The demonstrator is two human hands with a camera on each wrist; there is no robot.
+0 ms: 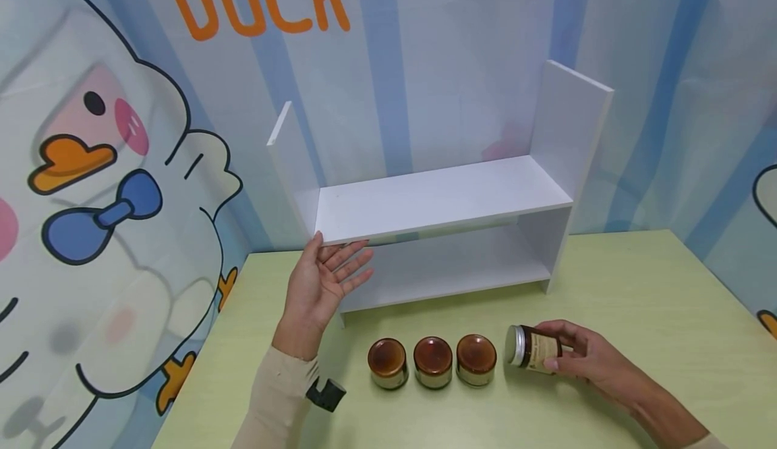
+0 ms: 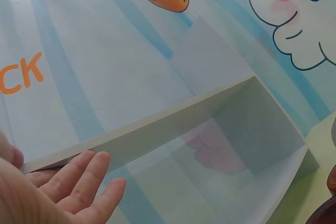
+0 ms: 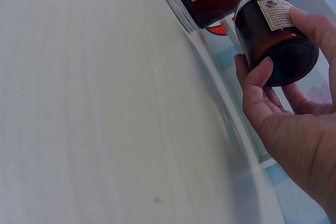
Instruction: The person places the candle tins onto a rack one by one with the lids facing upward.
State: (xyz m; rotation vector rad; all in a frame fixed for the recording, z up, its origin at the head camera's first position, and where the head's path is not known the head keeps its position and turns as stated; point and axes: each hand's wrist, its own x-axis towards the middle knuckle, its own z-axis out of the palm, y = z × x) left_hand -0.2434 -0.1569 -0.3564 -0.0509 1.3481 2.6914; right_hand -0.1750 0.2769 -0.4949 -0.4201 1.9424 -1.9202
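A white two-tier shelf [image 1: 443, 199] stands on the table. My left hand [image 1: 318, 286] is at the front left corner of its upper board, thumb on the edge and spread fingers beneath. The left wrist view also shows these fingers [image 2: 86, 182] below the board. My right hand [image 1: 591, 358] grips an amber glass jar [image 1: 542, 350] with a silver lid and a beige label. This jar is tilted on its side above the table, lid facing left. Left of it, three similar jars [image 1: 433, 363] stand in a row, amber bases up.
The pale green table [image 1: 637, 287] carries the shelf at its back, near a blue striped curtain [image 1: 455, 44] with a printed duck. Upright side panels [image 1: 570, 125] rise at both ends of the shelf. A small black device [image 1: 326, 395] sits on the left wrist.
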